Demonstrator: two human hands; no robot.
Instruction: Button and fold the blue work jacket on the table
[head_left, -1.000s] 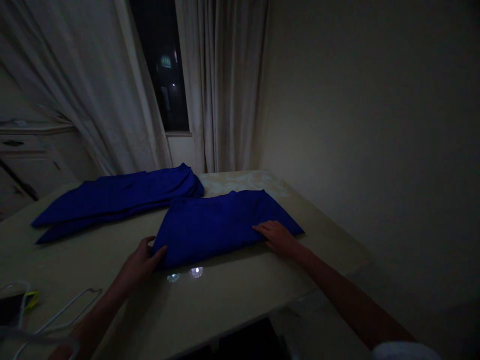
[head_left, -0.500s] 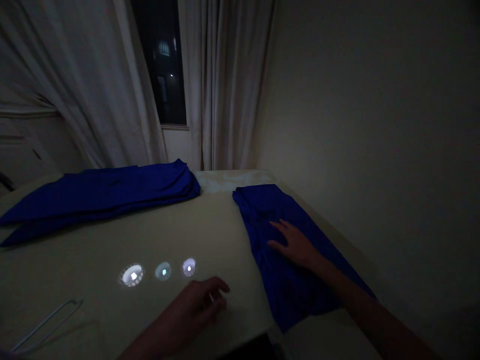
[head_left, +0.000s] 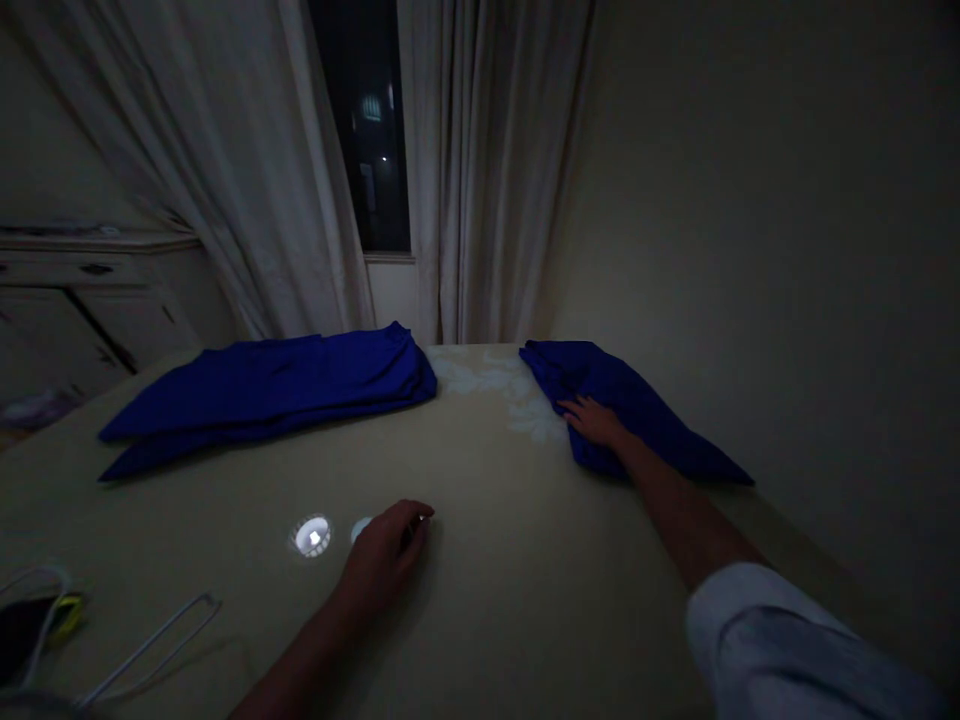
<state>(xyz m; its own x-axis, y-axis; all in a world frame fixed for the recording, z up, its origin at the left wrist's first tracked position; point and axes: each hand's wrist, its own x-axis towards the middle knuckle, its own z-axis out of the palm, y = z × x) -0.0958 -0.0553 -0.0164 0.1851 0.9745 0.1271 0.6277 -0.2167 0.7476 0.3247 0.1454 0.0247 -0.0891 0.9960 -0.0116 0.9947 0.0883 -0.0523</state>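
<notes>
Blue cloth (head_left: 637,410) pushed up the table (head_left: 480,620), right hand (head_left: 596,422) flat on it, left hand (head_left: 386,548) curled, grip unclear

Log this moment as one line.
right hand: flat on crumpled blue cloth | left hand: curled over pale tabletop | second blue cloth: folded

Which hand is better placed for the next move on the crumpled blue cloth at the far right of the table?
The right, probably: the right hand lies flat on the crumpled dark-blue cloth, while the left hand sits farther off on the pale tabletop, not touching the cloth.
</notes>
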